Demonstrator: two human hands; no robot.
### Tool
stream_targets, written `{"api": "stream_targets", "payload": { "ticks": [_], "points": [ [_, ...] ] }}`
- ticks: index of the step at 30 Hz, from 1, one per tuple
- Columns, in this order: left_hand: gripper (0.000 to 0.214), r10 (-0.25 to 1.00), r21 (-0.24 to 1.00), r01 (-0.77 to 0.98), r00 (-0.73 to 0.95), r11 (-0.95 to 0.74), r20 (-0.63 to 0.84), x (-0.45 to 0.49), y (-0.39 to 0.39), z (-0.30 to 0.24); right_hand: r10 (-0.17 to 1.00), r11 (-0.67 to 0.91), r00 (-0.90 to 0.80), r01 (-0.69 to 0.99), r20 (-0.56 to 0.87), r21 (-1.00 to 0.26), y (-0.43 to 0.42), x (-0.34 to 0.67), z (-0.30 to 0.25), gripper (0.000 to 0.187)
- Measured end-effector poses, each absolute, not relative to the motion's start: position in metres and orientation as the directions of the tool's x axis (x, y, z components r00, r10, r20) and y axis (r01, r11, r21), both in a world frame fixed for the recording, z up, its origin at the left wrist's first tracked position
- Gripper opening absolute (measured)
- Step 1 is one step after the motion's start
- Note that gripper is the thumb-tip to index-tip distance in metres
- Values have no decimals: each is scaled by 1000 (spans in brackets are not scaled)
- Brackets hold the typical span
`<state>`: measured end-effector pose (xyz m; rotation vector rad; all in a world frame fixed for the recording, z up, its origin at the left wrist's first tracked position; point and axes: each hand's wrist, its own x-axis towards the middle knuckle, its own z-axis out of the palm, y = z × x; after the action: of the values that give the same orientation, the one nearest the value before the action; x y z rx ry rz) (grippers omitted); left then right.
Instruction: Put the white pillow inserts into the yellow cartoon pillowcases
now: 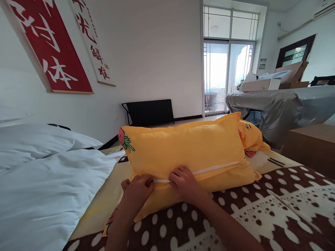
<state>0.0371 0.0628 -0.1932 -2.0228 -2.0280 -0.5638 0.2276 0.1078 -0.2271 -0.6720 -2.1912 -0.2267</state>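
Observation:
A plump yellow pillow (183, 146) with a radish print at its upper left corner lies in front of me. A white zipper (217, 168) crosses its near side from left to right. My left hand (138, 191) pinches the zipper's left end; whether a pull tab is between the fingertips is hidden. My right hand (185, 184) has its fingers curled over the zipper edge, gripping the pillowcase fabric near the middle. Between the two hands a short stretch of zipper shows.
Under the pillow spreads a brown and cream patterned blanket (170, 223). White bedding (47, 188) lies on the left. Another yellow printed cloth item (252, 136) sits behind the pillow's right end. Cardboard boxes (261, 84) stand on a plastic-covered table (282, 104); another carton (311, 146) is at right.

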Motion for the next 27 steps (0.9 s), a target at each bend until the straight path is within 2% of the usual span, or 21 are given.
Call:
{"api": "stream_targets", "payload": {
  "ticks": [7,18,23,27],
  "points": [
    [28,918,292,956,-80,-40,389,24,64,-196,398,848,-533,523,747,-79,109,229,-226,8],
    [19,836,41,999,-45,27,546,31,68,-198,403,844,-544,531,736,-70,108,230,-223,12],
    [19,857,103,987,-160,126,490,30,64,-193,400,850,-551,523,732,-70,108,230,-223,12],
    [23,895,207,951,-290,230,340,32,62,-189,387,852,-561,522,732,-51,108,230,-224,12]
  ]
}}
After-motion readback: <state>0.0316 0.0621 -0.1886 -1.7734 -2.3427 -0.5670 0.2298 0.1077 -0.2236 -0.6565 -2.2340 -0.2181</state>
